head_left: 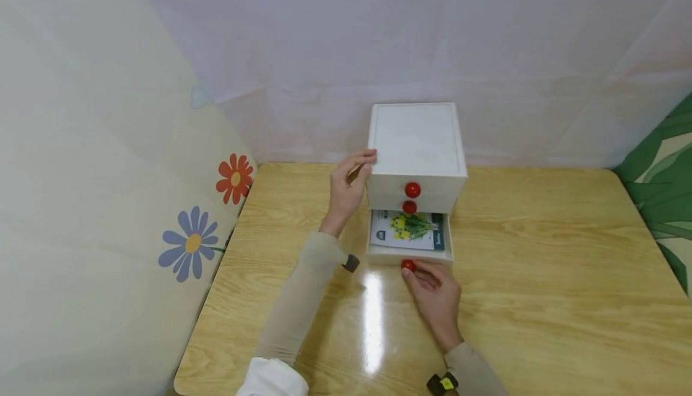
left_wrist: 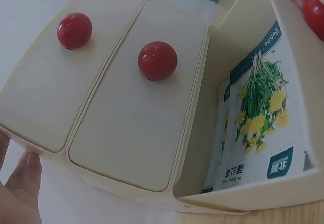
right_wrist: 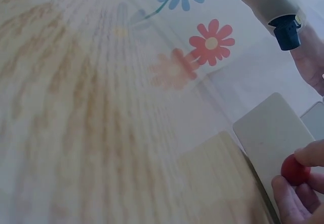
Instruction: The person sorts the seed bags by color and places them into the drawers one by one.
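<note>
A small white drawer cabinet (head_left: 416, 137) has a red knob on each of its three drawers. Its bottom drawer (head_left: 386, 258) is pulled out, and flat packets (left_wrist: 260, 107) printed with yellow-flowered plants lie inside. My right hand (head_left: 437, 300) pinches the bottom drawer's round red knob (right_wrist: 295, 170) between thumb and fingers. Against the cabinet's left side rests my left hand (head_left: 347, 190), its fingers reaching the top edge. The upper knob (left_wrist: 74, 30) and middle knob (left_wrist: 157, 61) sit on drawers that are pushed in.
The cabinet stands on a wood-grain table (head_left: 540, 252) near its back edge, in front of a pale cloth (head_left: 324, 53). A white panel (head_left: 97, 173) with painted flowers borders the left side. Green leaf patterns (head_left: 670, 185) show at the right.
</note>
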`<state>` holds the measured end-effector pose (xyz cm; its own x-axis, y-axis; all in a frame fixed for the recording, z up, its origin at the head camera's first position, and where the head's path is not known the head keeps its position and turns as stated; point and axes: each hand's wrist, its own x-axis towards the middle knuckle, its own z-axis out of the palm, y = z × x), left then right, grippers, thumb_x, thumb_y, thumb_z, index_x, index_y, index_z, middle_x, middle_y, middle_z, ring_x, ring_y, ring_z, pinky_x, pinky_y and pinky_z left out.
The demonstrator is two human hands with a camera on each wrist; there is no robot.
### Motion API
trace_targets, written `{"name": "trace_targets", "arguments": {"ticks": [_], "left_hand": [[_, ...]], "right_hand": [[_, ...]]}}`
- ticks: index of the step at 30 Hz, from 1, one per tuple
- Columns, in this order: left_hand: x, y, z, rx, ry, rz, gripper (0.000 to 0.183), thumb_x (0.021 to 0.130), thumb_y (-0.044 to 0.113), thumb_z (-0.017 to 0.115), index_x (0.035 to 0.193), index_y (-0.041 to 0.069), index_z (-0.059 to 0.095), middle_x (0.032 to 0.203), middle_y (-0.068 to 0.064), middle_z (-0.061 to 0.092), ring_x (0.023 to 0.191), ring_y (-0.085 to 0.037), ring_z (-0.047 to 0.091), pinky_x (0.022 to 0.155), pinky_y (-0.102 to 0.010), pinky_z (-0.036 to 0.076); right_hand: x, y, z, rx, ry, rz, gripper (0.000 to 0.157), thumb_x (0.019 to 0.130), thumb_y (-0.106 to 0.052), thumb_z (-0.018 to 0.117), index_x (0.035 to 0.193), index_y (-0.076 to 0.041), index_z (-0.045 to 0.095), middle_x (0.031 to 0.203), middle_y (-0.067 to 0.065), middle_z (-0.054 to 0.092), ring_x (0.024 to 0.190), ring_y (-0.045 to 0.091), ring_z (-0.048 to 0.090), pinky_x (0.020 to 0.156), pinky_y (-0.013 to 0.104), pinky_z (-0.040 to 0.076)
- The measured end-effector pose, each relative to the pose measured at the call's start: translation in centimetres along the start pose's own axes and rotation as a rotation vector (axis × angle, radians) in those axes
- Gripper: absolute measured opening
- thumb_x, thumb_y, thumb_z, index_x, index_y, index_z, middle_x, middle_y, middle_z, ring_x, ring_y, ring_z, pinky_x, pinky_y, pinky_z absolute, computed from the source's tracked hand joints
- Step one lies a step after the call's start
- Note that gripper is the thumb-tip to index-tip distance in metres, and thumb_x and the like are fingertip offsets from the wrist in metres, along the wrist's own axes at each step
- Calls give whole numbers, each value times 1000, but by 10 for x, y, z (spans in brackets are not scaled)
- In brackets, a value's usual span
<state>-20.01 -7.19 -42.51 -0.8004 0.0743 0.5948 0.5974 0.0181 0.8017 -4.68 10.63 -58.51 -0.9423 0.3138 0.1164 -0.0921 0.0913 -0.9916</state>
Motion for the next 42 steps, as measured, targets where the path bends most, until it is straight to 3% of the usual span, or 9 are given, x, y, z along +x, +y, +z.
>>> {"name": "trace_targets", "arguments": {"ticks": [9, 20, 25, 33, 42], "left_hand": [[0, 1, 1, 2, 8, -9, 17, 96, -6, 56, 108, -14, 65, 128, -30, 62, 123, -38, 60, 105, -34, 51], [0, -1, 1, -8, 4, 6, 16, 96, -7, 56, 107, -15, 65, 127, -30, 62, 122, -39, 60, 106, -39, 51], [0, -1, 1, -15, 5, 11, 16, 96, -8, 56, 107, -16, 65, 127, -31, 62, 122, -41, 60, 106, -38, 51], [-1, -1, 1, -20, 11, 8, 17, 96, -8, 55, 107, -15, 65, 127, -30, 62, 121, -40, 60, 106, -37, 51], [-1, -1, 1, -21, 10, 19, 16, 96, -8, 56, 107, -16, 65, 127, -31, 62, 122, -41, 59, 106, -34, 51]], "right_hand": [[5, 2, 1, -13, 3, -6, 31, 77, -10, 86, 106, -4, 74, 106, 15, 68, 85, 3, 71, 77, 19, 59], [7, -4, 4, 10, 22, 20, 31, 76, 5, 82, 106, 6, 72, 107, 23, 67, 82, 5, 72, 75, 21, 60], [5, -2, 6, 33, 47, 51, 31, 76, -2, 85, 104, 1, 74, 106, 21, 70, 77, 1, 71, 70, 22, 60], [3, 5, 13, 46, 120, 107, 37, 71, -24, 91, 102, -10, 76, 108, 10, 71, 74, 6, 73, 64, 26, 61], [5, 4, 18, 77, 185, 126, 34, 71, -25, 92, 97, -9, 78, 101, 5, 73, 77, 6, 74, 70, 24, 61]]}}
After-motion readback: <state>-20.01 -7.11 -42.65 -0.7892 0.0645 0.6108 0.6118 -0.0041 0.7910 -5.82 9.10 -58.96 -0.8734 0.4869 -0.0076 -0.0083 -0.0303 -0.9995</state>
